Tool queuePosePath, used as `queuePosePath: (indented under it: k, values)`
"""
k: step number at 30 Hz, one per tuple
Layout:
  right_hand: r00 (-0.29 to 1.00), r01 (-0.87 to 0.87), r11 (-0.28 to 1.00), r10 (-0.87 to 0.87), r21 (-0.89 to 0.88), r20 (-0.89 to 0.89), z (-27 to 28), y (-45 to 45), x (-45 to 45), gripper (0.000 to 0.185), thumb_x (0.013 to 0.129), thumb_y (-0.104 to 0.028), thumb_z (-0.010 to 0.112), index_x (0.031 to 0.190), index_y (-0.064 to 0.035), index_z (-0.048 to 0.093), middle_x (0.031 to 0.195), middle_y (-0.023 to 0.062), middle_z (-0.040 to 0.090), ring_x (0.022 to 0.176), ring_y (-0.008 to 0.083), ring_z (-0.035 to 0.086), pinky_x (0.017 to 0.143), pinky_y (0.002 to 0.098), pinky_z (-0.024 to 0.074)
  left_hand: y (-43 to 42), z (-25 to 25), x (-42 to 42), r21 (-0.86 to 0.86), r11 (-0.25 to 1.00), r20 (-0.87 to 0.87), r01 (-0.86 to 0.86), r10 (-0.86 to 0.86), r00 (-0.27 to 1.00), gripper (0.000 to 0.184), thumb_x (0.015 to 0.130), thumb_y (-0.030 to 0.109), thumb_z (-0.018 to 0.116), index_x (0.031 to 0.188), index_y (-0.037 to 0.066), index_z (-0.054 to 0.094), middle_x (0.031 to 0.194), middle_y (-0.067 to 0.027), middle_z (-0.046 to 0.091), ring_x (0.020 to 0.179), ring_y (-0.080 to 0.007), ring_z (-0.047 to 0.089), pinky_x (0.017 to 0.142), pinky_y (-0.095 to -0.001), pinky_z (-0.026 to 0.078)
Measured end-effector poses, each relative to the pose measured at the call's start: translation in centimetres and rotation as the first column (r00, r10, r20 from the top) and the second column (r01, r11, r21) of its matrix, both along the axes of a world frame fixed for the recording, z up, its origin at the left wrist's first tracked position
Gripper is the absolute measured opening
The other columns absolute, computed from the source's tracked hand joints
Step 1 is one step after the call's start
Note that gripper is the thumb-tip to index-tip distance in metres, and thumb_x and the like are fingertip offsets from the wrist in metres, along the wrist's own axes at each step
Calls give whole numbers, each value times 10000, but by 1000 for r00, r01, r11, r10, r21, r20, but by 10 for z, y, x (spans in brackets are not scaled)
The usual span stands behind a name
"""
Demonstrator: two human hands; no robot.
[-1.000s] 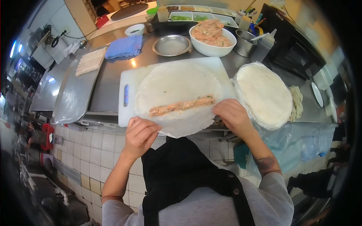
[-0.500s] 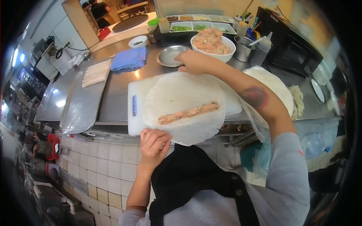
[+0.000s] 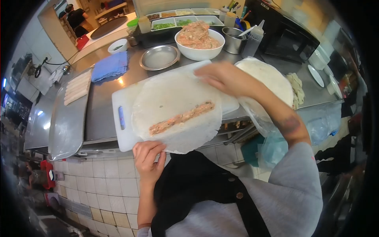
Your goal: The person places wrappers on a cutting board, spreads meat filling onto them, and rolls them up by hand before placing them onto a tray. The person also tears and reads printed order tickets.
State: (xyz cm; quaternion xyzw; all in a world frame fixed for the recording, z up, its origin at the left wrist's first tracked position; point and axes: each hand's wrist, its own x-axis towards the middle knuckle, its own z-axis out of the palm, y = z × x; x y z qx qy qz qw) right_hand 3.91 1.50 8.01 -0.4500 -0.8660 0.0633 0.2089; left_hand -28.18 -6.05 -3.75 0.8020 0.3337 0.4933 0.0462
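Observation:
A thin, round, pale wrapper sheet (image 3: 177, 87) lies on a white cutting board (image 3: 128, 140), overhanging its near edge. Across it runs a slanted strip of pinkish minced filling (image 3: 181, 117). My left hand (image 3: 149, 156) has its fingers curled around the sheet's near left edge, pinching it. Over the far right part of the board, my right hand (image 3: 225, 78) is blurred by motion, its fingers stretched out with nothing seen in them. Beyond it are a shallow metal dish (image 3: 159, 58) and a white bowl (image 3: 197, 54) heaped with the same minced mixture.
A metal tray (image 3: 65, 134) with several pale rolls (image 3: 77, 87) stands left, beside folded blue cloths (image 3: 110, 66). Stacked wrapper sheets (image 3: 270, 77) lie right, near a metal pot (image 3: 233, 43) and squeeze bottle (image 3: 252, 41). Topping containers (image 3: 181, 23) line the back; another person (image 3: 75, 19) is beyond.
My right hand has left the rim of the metal dish and come nearer, over the board. The left hand stays at the sheet's edge. The whole view has shifted and tilted.

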Motion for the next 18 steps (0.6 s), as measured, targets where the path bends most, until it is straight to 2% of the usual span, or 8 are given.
queuePosePath:
  k: [3, 4, 6, 7, 10, 12, 16, 18]
  values:
    - [998, 36, 991, -28, -132, 63, -27, -63, 23, 430, 913, -107, 597, 1337, -44, 555, 1348, 170, 569, 1251, 327, 539, 1066, 419, 426, -1, 2, 1, -13, 1000, 10, -2, 2, 1000, 234, 648, -30, 725, 858, 70, 695, 885, -46, 658, 846, -234, 616, 816, -374, 407]
    - [997, 42, 989, -33, -140, 69, -35, -77, 23, 430, 913, -107, 597, 1337, -44, 555, 1348, 170, 569, 1251, 327, 539, 1066, 419, 426, -1, 3, 1, -16, 1000, 3, -6, 6, 1000, 233, 647, -28, 726, 858, 67, 695, 883, -47, 657, 844, -234, 615, 815, -373, 405]
    - [995, 11, 995, -2, -95, 102, -46, -98, 22, 531, 922, -158, 598, 1423, -48, 460, 1479, 148, 445, 1363, 321, 425, 1133, 476, 342, -2, 4, 2, -20, 1000, 5, -1, 2, 1000, 233, 647, -29, 727, 857, 65, 694, 881, -49, 656, 842, -235, 615, 814, -372, 403]
    - [995, 12, 995, -2, -97, 103, -48, -104, 22, 531, 922, -158, 598, 1423, -48, 460, 1479, 148, 445, 1363, 321, 425, 1133, 476, 342, -2, 4, 2, -14, 1000, 2, -4, 4, 1000, 232, 646, -29, 727, 856, 63, 693, 879, -50, 655, 840, -235, 614, 813, -371, 402]
    - [971, -73, 989, 99, -128, 216, -49, -103, 25, 605, 941, -246, 593, 1465, -34, 379, 1533, 145, 365, 1416, 281, 356, 1167, 507, 262, -2, 3, 3, -29, 1000, 19, -12, 13, 1000, 228, 648, -34, 726, 853, 59, 692, 875, -54, 655, 840, -237, 614, 814, -371, 401]
    - [973, 43, 991, -12, -128, 232, -45, -85, 30, 647, 935, -279, 583, 1497, -68, 343, 1561, 112, 331, 1441, 286, 318, 1182, 551, 186, -3, 4, 5, -31, 999, 22, -19, 20, 1000, 225, 650, -35, 724, 851, 58, 691, 872, -56, 655, 840, -239, 615, 812, -372, 404]
    - [942, 70, 997, -52, -43, 332, -46, -48, 42, 659, 947, -314, 560, 1510, -76, 315, 1568, 112, 319, 1452, 272, 297, 1187, 561, 139, -4, 7, 6, -30, 999, 19, -28, 29, 999, 214, 657, -36, 718, 848, 56, 690, 864, -58, 654, 838, -242, 616, 807, -373, 411]
    - [892, 65, 997, -77, 41, 446, -45, -38, 43, 620, 1004, -435, 429, 1488, -56, 352, 1550, 127, 349, 1439, 256, 324, 1181, 575, 137, -4, 6, 4, -30, 999, 5, -24, 24, 1000, 228, 651, -49, 708, 854, 50, 684, 872, -71, 659, 842, -257, 616, 804, -376, 421]
